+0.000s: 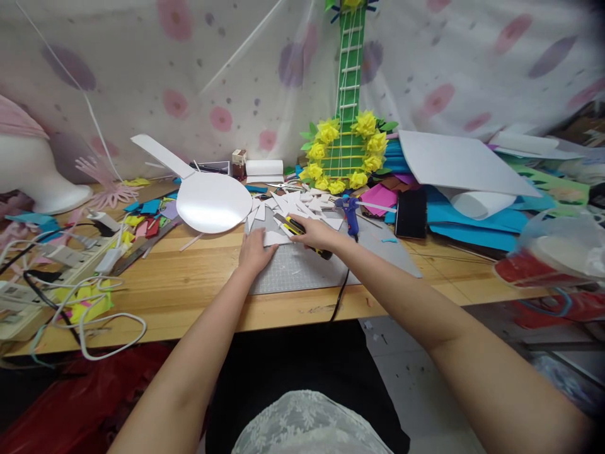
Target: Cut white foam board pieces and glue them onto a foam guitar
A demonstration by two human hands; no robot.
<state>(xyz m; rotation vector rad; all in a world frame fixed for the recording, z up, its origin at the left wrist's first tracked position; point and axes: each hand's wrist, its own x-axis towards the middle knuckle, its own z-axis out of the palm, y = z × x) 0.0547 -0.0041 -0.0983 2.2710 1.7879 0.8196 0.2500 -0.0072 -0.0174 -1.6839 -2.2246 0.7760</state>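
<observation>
One closed right grip (312, 232) holds a utility knife (293, 225).

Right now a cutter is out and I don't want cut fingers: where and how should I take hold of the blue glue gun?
Probably by the glue gun's handle, from the right: it points toward the near table edge, but the right forearm crosses there, and the right hand holds the cutter to the left.
</observation>
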